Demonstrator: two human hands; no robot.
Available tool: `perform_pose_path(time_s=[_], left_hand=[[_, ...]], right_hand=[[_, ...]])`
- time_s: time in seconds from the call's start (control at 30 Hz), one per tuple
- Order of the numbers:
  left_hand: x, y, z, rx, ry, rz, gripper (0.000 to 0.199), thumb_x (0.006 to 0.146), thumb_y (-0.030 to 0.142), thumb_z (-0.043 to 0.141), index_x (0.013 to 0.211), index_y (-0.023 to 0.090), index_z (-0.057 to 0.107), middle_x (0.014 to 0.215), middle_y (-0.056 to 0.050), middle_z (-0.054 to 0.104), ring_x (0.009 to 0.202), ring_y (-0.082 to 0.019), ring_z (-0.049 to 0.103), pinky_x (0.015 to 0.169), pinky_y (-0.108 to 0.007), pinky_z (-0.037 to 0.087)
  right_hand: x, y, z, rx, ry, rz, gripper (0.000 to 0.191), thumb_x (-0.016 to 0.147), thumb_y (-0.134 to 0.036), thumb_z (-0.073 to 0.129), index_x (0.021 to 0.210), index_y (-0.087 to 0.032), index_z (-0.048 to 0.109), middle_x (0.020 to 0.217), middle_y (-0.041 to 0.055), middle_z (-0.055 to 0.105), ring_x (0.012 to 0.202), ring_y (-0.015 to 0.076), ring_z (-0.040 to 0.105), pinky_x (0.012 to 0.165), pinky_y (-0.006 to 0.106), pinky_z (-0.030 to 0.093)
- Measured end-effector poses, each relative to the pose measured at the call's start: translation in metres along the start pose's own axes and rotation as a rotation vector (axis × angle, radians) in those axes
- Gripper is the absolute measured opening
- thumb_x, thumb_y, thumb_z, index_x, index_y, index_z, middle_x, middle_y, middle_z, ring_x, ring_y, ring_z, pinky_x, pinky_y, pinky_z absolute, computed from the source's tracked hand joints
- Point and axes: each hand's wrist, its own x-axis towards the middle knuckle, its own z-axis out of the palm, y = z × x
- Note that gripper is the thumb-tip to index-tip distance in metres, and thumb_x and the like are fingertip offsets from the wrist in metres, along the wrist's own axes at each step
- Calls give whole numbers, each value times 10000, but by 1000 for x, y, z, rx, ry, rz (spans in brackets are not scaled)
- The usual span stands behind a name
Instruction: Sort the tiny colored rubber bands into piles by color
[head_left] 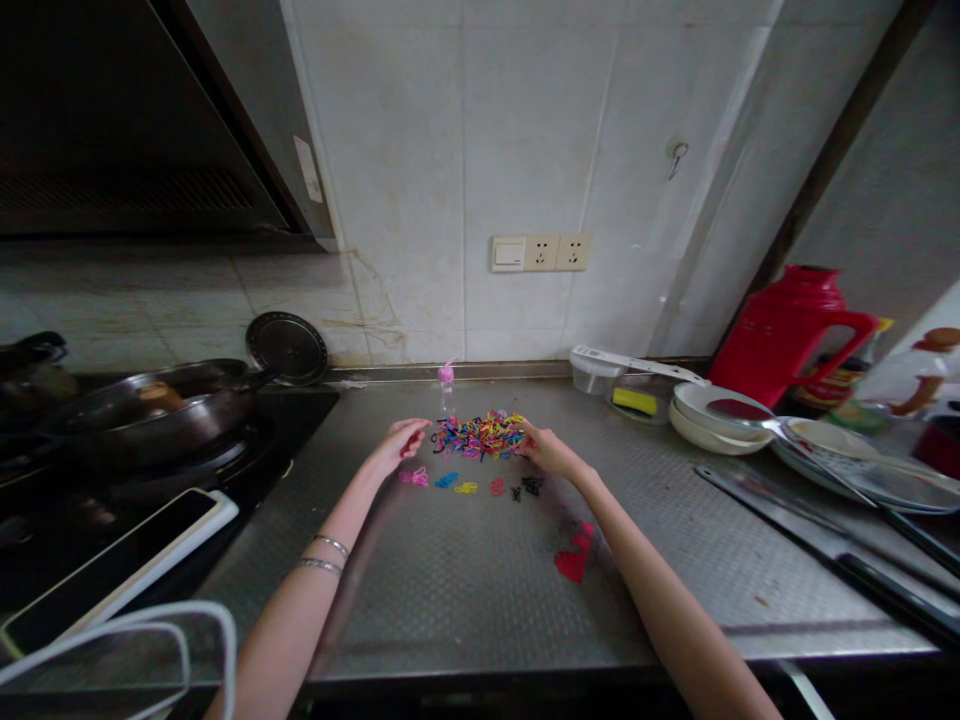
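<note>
A heap of small multicoloured elastic bands (480,434) lies on the metal counter. At its left edge is my left hand (403,442), fingers curled together in a pinch; whatever they hold is too small to make out. My right hand (551,450) reaches the heap's right edge, fingertips bent together against the bands, their grip partly hidden. In front of the heap lie separate little groups: pink bands (415,477), blue bands (447,480), yellow bands (466,488), red bands (497,487) and black bands (532,485). A small clear bottle with a pink top (447,375) stands behind.
A torn red piece (574,552) lies near my right forearm. On the left are a pan (172,400) on the stove and a white-edged device (120,570). Bowls (712,425), a red thermos (787,335), a yellow sponge (634,402) and a knife (795,520) occupy the right.
</note>
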Motion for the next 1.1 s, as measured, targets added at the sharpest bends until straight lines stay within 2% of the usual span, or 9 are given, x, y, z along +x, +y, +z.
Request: perform_pose_path(time_s=[0.17,0.3,0.43,0.7,0.87,0.97,1.1], left_hand=[[-2,3,0,-13,5,6,276,654,322,623,834,116,593,491,53,431,347,-11,312,311,-143,149],[-2,7,-4,-10,42,25,278,652,329,620,831,119,591,488,58,426,341,-10,304,312,-146,148],[0,7,-8,-4,86,42,291,643,341,616,834,124,588,486,66,422,336,-10,301,317,-151,148],[-3,7,-8,64,142,52,361,627,391,601,873,127,589,504,67,438,345,-18,319,335,-157,149],[-5,7,-9,85,155,53,359,618,389,605,865,129,597,491,66,446,354,-28,352,346,-161,168],[-4,5,-10,87,124,53,345,623,372,607,869,129,596,492,65,437,356,-29,352,344,-159,161],[-3,0,-5,185,114,52,325,641,342,595,886,128,598,493,61,441,361,-32,341,352,-156,173]], right_hand=[[0,-2,4,28,31,-26,469,705,-64,461,1157,-187,452,733,12,628,670,121,565,629,212,396],[6,-14,14,100,14,-86,456,722,-72,438,1173,-131,413,725,28,616,654,118,554,624,217,407],[23,-39,29,81,-45,-159,491,709,-40,428,1192,-125,397,739,28,615,652,107,548,617,199,395],[59,-107,68,15,-125,-311,465,738,-94,461,1195,-159,401,755,32,635,688,130,573,603,198,379],[66,-123,96,32,-177,-367,447,702,-80,479,1141,-160,457,749,21,619,665,123,559,605,199,390],[65,-122,96,39,-180,-388,431,685,-86,490,1110,-163,490,755,16,605,661,119,543,610,199,390],[57,-108,73,58,-98,-343,435,676,-82,483,1101,-171,505,797,15,597,685,114,526,625,198,384]])
